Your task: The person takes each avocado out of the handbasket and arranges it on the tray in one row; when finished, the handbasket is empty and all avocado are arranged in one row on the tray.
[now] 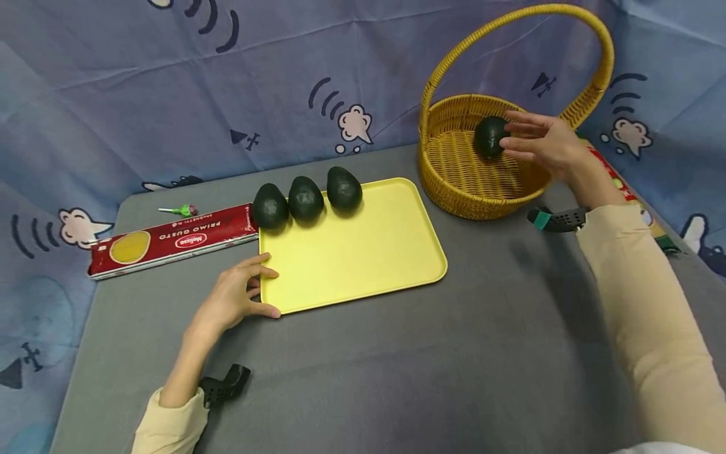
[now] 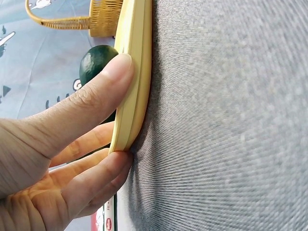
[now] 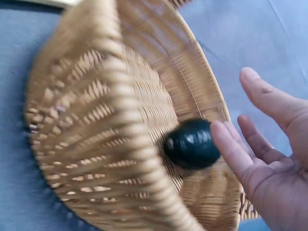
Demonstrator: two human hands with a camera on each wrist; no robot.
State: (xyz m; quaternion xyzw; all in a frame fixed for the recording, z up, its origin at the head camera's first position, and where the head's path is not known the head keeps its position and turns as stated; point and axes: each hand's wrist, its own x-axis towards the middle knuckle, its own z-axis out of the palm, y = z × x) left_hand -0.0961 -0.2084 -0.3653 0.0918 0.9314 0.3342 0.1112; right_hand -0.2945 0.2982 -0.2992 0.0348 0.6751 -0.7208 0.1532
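Observation:
My left hand (image 1: 229, 296) holds the near left corner of a yellow tray (image 1: 363, 252); in the left wrist view the thumb lies along the tray's side and the fingers touch its edge. Three dark green avocados (image 1: 306, 200) stand in a row at the tray's far left. Another avocado (image 3: 191, 144) lies inside a wicker basket (image 1: 471, 205). My right hand (image 1: 547, 144) is over the basket's right side with fingers spread, holding nothing. In the right wrist view the fingertips come close to that avocado; whether they touch it I cannot tell.
A red spaghetti packet (image 1: 176, 239) lies left of the tray, with a green-wrapped lollipop (image 1: 184, 210) behind it. The basket's tall handle (image 1: 433, 82) arches above it. A colourful package (image 1: 652, 221) lies partly hidden under the right arm. Patterned cloth (image 1: 283, 82) hangs behind the grey table.

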